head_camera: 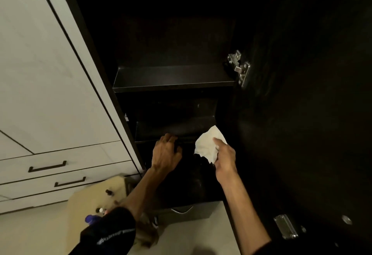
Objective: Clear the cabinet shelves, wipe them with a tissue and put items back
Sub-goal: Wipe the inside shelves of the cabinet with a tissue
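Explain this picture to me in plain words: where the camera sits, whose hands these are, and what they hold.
There is no machine here. The one picture comes from a camera worn on a person's head, looking down at their own hands in front of an open dark cabinet. The right hand pinches a crumpled white tissue near a lower shelf. The left hand rests its curled fingers on that shelf's front edge; whether it grips anything is too dark to tell. Small bottles stand blurred at lower left.

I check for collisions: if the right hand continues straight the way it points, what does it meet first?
Probably the front edge of the lower shelf; the right hand holds the tissue just before it, though depth is unclear.
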